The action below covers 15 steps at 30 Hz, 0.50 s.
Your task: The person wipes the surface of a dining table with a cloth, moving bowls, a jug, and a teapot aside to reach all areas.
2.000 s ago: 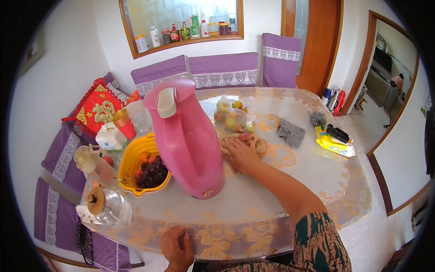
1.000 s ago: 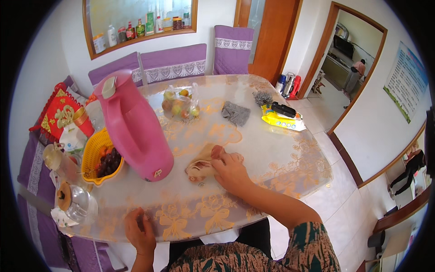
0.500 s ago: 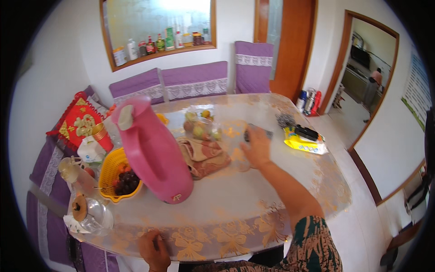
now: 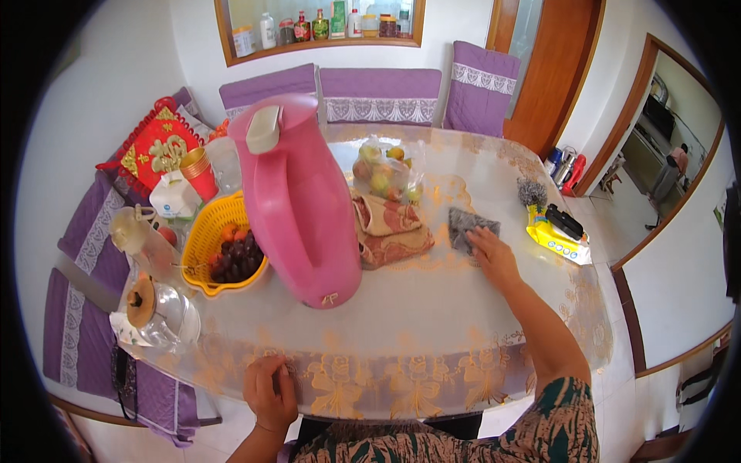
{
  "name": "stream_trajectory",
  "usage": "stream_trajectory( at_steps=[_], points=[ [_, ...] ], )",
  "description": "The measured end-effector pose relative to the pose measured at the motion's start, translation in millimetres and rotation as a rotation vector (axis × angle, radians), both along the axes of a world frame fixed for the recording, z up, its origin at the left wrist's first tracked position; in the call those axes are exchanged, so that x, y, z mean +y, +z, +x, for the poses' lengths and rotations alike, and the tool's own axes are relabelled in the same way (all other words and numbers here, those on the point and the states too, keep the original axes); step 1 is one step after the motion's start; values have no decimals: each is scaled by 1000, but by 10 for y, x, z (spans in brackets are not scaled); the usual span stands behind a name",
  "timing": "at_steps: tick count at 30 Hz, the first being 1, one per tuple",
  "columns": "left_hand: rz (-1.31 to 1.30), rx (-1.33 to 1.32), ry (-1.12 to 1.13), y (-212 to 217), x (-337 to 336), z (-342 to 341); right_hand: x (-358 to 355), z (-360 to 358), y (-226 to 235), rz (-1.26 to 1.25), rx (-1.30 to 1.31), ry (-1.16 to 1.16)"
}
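Grey cloth point(image 4: 471, 226) under right hand point(image 4: 494, 258) fingertips, hand flat, seemingly pressing, not gripping.

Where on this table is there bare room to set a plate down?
The widest bare patch lies between the pink flask, the right hand on the grey cloth, and the near edge where the left hand rests. The far right corner behind the yellow tray is bare too. The left side, around the fruit basket, is crowded.

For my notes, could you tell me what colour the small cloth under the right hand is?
Grey: the small cloth under the right hand, in the head view.
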State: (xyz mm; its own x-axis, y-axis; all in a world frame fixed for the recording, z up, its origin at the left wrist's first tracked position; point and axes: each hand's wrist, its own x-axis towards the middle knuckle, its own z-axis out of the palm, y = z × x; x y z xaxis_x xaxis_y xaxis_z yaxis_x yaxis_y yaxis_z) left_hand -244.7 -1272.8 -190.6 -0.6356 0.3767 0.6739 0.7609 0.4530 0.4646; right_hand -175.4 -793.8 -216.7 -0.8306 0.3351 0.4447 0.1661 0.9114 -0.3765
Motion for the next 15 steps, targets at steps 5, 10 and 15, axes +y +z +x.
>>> stream_trajectory(
  at_steps=[5, 10, 15],
  points=[
    [-8, 1, 10, -31, -20, 2, -1372, 707, 298, 102, -133, 235],
    [-6, -1, -16, -17, -41, -4, -2129, 947, 546, 47, -185, 179],
    [42, -65, -12, -95, -14, 7, -2092, 688, 395, 154, -215, 29]
  ],
)
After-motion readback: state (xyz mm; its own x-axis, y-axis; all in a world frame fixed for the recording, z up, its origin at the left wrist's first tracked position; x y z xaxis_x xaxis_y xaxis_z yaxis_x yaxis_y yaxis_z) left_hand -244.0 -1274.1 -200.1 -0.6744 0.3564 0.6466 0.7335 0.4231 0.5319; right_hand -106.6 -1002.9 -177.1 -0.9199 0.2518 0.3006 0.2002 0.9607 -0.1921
